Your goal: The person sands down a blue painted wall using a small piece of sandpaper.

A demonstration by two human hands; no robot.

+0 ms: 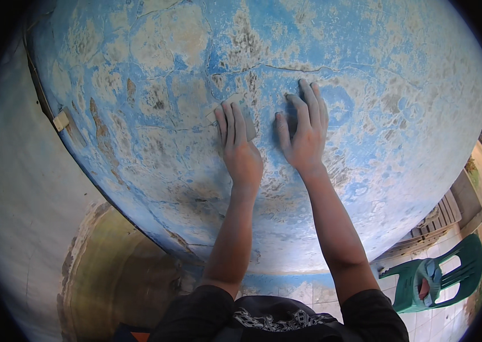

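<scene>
Two hands flat on blue flaking wall (pixel 366 85). Your left hand (pixel 240 149) presses grey sanding block (pixel 231 114) under fingers; your right hand (pixel 305 130), fingers spread, holds nothing, just right of block. Likely risk: block slipping from under fingers, knuckles scraping rough paint. Wall corner with pale clip (pixel 61 121) left; open wall far and right; green chair (pixel 436 279) near right.

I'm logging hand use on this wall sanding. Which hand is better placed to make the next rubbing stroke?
Probably the left hand: its fingers press the grey sanding pad against the blue wall. The right hand lies flat on bare paint.
</scene>
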